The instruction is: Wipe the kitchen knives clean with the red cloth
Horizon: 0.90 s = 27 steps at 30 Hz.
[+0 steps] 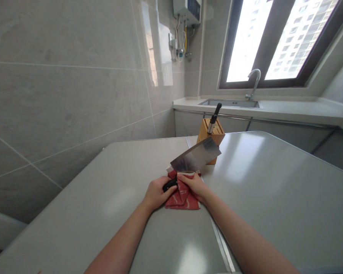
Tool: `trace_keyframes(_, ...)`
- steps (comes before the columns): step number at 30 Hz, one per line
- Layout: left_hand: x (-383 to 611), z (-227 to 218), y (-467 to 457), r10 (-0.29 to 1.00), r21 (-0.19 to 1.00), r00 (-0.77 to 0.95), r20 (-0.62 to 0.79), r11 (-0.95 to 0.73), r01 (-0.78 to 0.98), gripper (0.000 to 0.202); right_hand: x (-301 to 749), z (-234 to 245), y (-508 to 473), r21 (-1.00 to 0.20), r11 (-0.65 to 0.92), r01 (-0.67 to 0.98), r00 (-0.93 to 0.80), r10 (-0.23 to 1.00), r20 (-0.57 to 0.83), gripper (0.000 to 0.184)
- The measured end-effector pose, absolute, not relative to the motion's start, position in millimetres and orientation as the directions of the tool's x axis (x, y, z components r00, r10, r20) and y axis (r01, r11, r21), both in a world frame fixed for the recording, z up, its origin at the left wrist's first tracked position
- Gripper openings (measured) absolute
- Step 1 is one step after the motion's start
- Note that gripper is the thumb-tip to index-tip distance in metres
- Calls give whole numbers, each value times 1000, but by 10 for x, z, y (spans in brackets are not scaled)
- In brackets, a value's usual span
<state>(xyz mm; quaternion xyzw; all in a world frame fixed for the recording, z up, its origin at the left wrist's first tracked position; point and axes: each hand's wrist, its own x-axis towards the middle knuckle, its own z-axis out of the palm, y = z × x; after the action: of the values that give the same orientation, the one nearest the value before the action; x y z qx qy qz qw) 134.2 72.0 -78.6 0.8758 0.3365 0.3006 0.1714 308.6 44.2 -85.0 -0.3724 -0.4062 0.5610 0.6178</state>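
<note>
A cleaver (196, 155) with a broad steel blade is held up over the table, its blade slanting up to the right. My left hand (157, 192) is closed around its black handle. My right hand (194, 186) grips a red cloth (183, 198) with pale markings, folded against the lower part of the blade near the handle. The cloth hangs down below both hands, and part of it shows behind the blade. Just beyond the blade stands a wooden knife block (217, 131), partly hidden by it. One black-handled knife (214, 118) sticks up from the block.
The pale table (125, 224) has a seam running lengthwise under my right forearm. Past its far edge is a white counter (291, 106) with a sink (231, 103) and a curved faucet (255, 83) below a window. A grey tiled wall (74, 99) rises on the left.
</note>
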Motion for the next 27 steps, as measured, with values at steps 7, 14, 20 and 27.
trace_keyframes(7, 1344, -785, 717, 696, 503, 586, 415, -712, 490, 29, 3087, -846, 437, -917, 89, -389, 50, 996, 76, 30)
trace_keyframes(14, 1343, -783, 725, 688, 493, 591, 421, -721, 488, 30, 3082, -864, 450, -917, 87, -390, 61, 996, 69, 32)
trace_keyframes(20, 1344, -787, 719, 688, 489, 591, 421, -721, 491, 29, 3080, -865, 450, -922, 87, -377, 49, 996, 74, 33)
trace_keyframes(27, 1347, -780, 718, 694, 503, 590, 413, -713, 488, 28, 3077, -902, 469, -916, 76, -394, 87, 995, 45, 38)
